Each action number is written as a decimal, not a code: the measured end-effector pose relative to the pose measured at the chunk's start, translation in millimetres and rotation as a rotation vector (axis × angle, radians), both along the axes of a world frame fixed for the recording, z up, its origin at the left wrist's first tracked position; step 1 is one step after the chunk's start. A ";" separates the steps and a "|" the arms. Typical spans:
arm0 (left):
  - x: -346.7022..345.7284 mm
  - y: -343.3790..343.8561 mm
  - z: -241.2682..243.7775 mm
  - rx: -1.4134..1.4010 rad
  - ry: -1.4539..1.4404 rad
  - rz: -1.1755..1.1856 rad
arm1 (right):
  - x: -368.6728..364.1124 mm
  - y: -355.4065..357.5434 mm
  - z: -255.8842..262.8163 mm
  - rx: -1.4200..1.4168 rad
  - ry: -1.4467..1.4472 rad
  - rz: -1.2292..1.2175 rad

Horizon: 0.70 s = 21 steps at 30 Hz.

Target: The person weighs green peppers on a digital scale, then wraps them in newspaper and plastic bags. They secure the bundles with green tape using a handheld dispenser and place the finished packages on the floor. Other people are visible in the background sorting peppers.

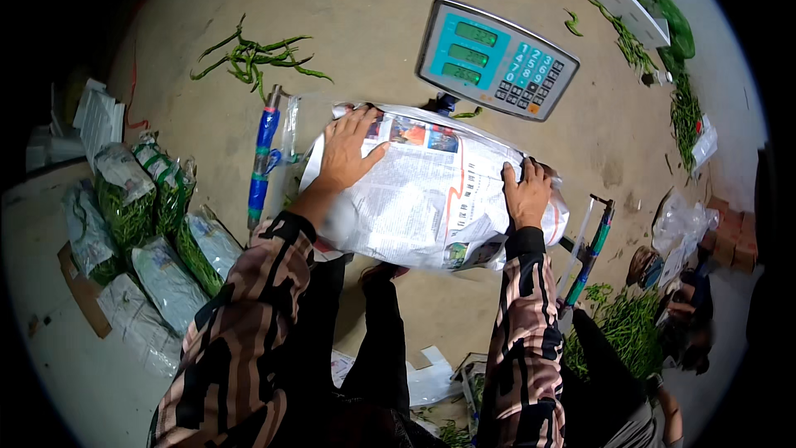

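Observation:
Sheets of newspaper (pixel 410 199) cover a wide bundle in front of me, with clear plastic film around its edges. My left hand (pixel 353 152) lies on the upper left of the paper, palm down, thumb spread. On the right side of the paper rests my right hand (pixel 527 193), fingers slightly bent. What lies under the newspaper is hidden. Just beyond the bundle stands the keypad display of a digital scale (pixel 496 59), its green screens lit. Metal bars wrapped in blue and green tape, one at the left (pixel 261 165) and one at the right (pixel 594 255), flank the bundle.
Loose green chili peppers (pixel 255 59) lie on the floor ahead. Plastic-wrapped pepper bundles (pixel 168 280) are stacked at left. A white foam box (pixel 631 0) stands at far right, above more peppers (pixel 684 118). A person's forearm (pixel 671 414) shows near a pepper heap (pixel 622 330) at lower right.

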<state>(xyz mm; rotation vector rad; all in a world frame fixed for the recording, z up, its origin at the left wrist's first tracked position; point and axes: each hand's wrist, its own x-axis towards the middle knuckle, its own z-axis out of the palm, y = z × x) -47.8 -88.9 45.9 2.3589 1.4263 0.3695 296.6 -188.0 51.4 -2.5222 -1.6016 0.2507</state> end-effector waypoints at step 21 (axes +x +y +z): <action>-99.4 -108.1 117.0 -0.008 -0.056 -0.437 | -233.4 -69.0 131.4 0.095 0.739 0.805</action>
